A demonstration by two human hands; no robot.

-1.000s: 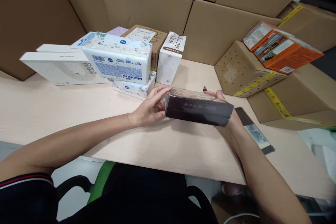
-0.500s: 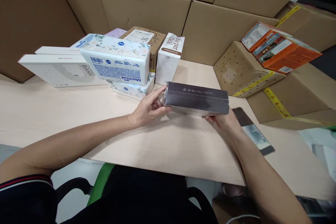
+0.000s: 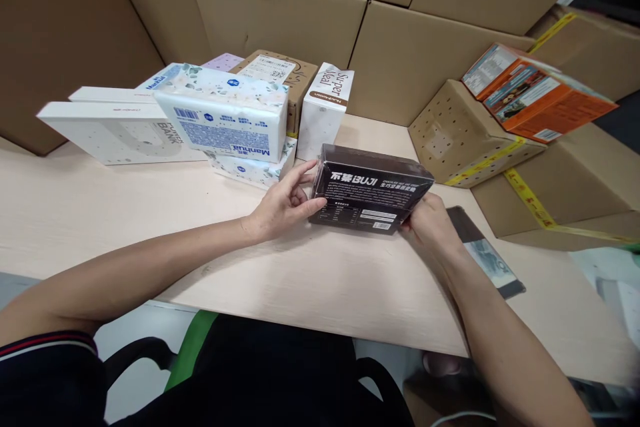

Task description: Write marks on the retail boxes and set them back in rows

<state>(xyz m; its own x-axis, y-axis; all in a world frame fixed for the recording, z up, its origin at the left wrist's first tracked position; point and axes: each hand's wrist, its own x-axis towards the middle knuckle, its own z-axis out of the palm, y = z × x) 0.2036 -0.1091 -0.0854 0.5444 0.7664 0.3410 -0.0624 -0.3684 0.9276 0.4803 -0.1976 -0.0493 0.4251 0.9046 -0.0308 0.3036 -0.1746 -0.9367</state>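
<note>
Between my hands is a dark, shrink-wrapped box (image 3: 367, 193), tilted so that its printed face with white lettering and a barcode points toward me. My left hand (image 3: 287, 207) grips its left end, thumb on the front face and fingers at the upper edge. At the lower right corner my right hand (image 3: 429, 225) holds it, with most of the fingertips hidden behind the box. Close behind stands a white "Super Meal" carton (image 3: 324, 113). To the left of that carton lie stacked packs of Manhua tissues (image 3: 227, 120).
White power bank boxes (image 3: 115, 137) stand at the left. An orange box (image 3: 543, 97) rests on a dotted cardboard box (image 3: 460, 133) at the right. A dark flat item with a banknote print (image 3: 487, 257) lies beside my right forearm. Large cartons (image 3: 270, 7) wall off the back.
The dark box has been turned in my hands. Its narrow dated side faced me before; now its broad printed face shows. My right hand has shifted slightly at its corner.
</note>
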